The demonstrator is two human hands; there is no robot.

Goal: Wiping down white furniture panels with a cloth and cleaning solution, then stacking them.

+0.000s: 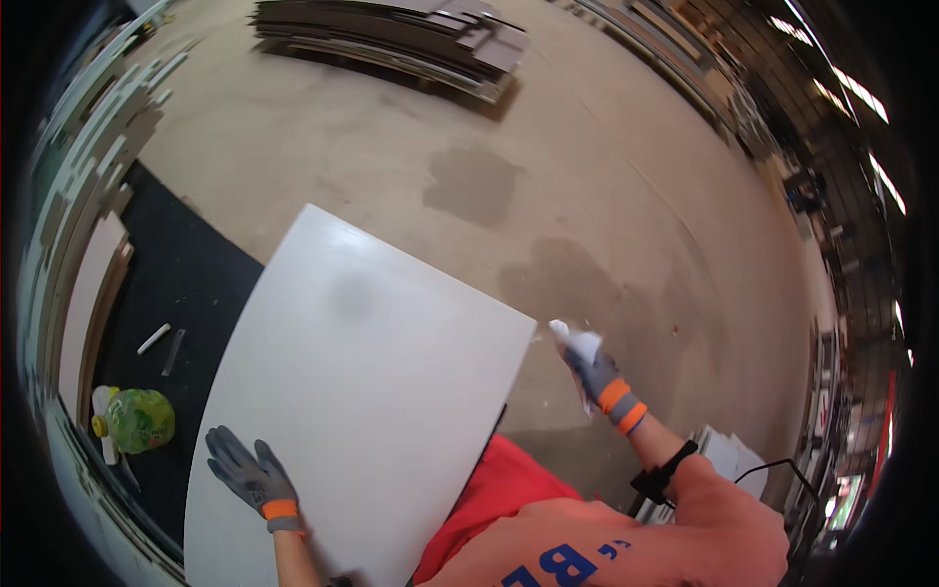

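Note:
A large white panel [362, 372] lies in front of me on a dark work surface. My left hand [250, 472], in a grey glove with an orange cuff, rests flat on its left part with the fingers spread. Out past the panel's right corner, my right hand [595, 376] wears a matching glove. Its fingers are closed on a crumpled white cloth [584, 342], held in the air clear of the panel; I cannot tell whether it is fabric or paper.
On the black surface [186, 245] to the left are a green plastic bottle [142, 419], a white stick [154, 338] and a narrow clear strip [173, 352]. Long boards [88, 303] are stacked beyond them. A pile of dark panels [391, 44] sits on the concrete floor [587, 196] ahead.

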